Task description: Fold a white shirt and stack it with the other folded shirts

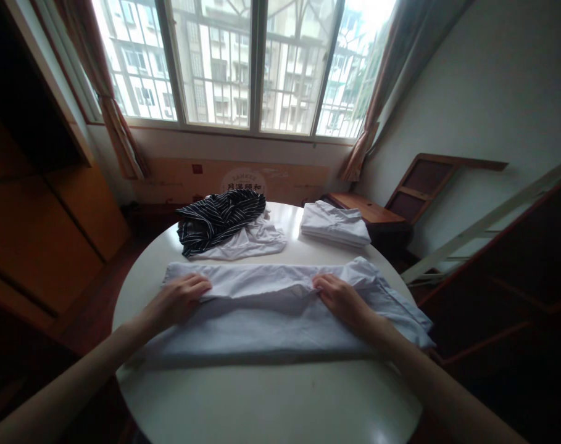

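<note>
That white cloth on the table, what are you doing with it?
A person has both hands flat on a white garment spread across the round white table. The left hand and the right hand press on a folded-over edge running across its middle. Behind it lie a crumpled dark striped garment on top of another white one, and a neatly folded white stack to the right.

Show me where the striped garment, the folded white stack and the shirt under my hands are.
striped garment (220, 219), head view, middle of the dark crumpled cloth.
folded white stack (334, 225), head view, top layer.
shirt (261, 308), head view, flat middle between both hands.
</note>
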The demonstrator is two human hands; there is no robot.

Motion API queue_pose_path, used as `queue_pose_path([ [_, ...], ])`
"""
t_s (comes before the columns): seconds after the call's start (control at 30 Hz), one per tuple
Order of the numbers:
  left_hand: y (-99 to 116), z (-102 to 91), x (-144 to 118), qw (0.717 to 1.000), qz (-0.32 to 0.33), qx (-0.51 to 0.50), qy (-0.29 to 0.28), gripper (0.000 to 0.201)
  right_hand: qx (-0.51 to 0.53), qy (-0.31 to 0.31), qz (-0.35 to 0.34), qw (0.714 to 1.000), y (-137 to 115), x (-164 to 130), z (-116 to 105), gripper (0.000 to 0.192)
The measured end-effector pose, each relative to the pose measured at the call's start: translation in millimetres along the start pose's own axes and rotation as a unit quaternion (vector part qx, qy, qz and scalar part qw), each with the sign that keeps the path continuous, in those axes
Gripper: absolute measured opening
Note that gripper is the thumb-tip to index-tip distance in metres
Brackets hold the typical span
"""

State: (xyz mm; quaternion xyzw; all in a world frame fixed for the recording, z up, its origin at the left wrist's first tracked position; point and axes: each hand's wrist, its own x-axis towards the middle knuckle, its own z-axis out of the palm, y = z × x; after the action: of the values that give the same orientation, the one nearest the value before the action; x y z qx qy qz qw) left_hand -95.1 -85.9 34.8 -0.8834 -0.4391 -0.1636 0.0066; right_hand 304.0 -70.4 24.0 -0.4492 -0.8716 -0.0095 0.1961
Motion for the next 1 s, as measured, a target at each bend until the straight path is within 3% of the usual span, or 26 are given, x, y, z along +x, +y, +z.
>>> queue_pose_path([
  [0.13,-2,14.1,-15,0.999,-0.022,0.001,0.035,0.044,0.054,0.045,0.012,0.997,3,-7,12,0.029],
  [0.27,-15,23.3,-18,0.994,-0.096,0.037,0.029,0.055,0.091,0.063,0.017,0.994,3,-8,13,0.034],
  [0.43,-24,31.1,-16,0.988,-0.145,0.048,-0.013,0.053,0.118,0.085,0.030,0.989,7,-8,14,0.035],
  [0.6,-24,33.8,-17,0.987,-0.149,0.059,-0.006,0.053,0.076,0.086,0.060,0.992,20,-13,14,0.037],
  [0.8,-22,32.1,-17,0.984,-0.165,0.068,-0.010,0.056,-0.090,0.100,0.163,0.977,36,-25,-4,0.042],
  [1.0,-22,31.3,-17,0.982,-0.177,0.063,-0.013,0.054,-0.190,0.099,0.332,0.918,41,-33,-23,0.024],
])
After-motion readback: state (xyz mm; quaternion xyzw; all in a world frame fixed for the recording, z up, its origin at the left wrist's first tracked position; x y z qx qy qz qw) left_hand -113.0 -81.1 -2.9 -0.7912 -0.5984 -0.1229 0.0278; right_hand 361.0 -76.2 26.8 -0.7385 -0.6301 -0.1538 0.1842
